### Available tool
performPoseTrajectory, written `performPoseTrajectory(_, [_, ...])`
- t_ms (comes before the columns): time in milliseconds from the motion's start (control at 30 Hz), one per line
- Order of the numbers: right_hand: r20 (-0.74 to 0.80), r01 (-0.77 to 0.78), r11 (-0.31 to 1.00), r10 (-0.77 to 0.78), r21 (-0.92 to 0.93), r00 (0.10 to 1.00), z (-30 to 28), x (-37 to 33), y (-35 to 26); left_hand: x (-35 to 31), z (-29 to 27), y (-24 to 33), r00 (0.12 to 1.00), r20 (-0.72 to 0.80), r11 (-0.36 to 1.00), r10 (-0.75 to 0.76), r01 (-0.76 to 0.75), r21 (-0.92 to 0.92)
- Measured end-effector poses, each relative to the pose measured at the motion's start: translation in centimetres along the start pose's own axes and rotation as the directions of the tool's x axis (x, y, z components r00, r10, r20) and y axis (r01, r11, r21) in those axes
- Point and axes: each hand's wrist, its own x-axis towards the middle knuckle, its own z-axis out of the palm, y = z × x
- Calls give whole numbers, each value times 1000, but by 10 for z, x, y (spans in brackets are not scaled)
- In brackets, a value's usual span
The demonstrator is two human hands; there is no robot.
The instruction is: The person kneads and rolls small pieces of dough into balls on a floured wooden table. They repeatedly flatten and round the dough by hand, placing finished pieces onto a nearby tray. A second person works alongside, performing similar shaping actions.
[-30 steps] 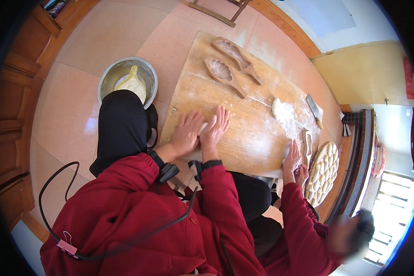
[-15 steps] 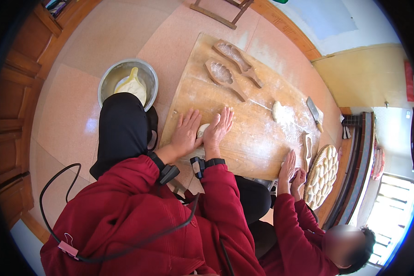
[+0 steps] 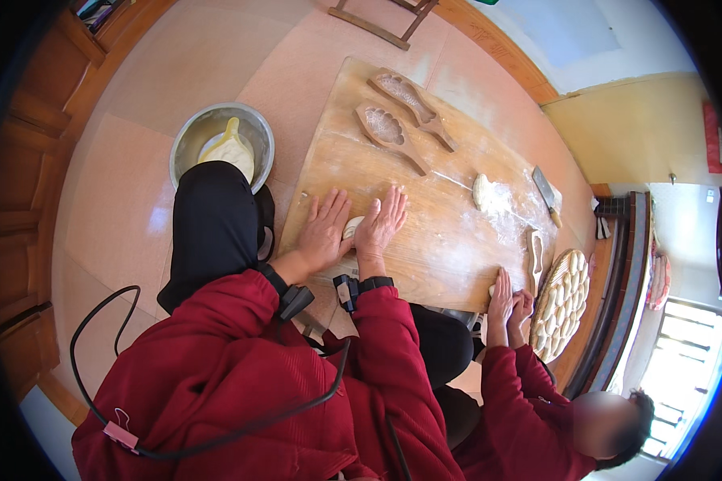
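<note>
A small pale piece of dough (image 3: 353,228) lies on the wooden board (image 3: 329,160) at its near left part, between my two palms. My left hand (image 3: 322,232) rests along its left side with the fingers stretched out. On the other side my right hand (image 3: 379,231) is also flat and stretched, its palm edge against the dough. Both hands partly cover the dough, so its full shape is hidden. Neither hand is closed around it.
Two carved wooden molds (image 3: 389,132) lie at the board's far side. More dough (image 3: 481,192), flour and a knife (image 3: 546,196) are to the right. A co-worker's hands (image 3: 507,307) work beside a slim mold (image 3: 535,260) and a round tray of shaped dough (image 3: 560,305). A metal basin (image 3: 263,132) stands left.
My hands stay in almost the same place around the dough, still stretched out. The co-worker's hands have shifted slightly at the board's edge.
</note>
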Motion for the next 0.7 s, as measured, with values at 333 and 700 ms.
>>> performPoseTrajectory(333, [-35,154,985,-157,-83,987,-9,-28,4,-9,8,3,980,144,990,137,-137,-17])
performPoseTrajectory(700, [9,-16,996,15,86,1000,-7,-43,-3,-9,4,2,962,148,965,231,-206,-165])
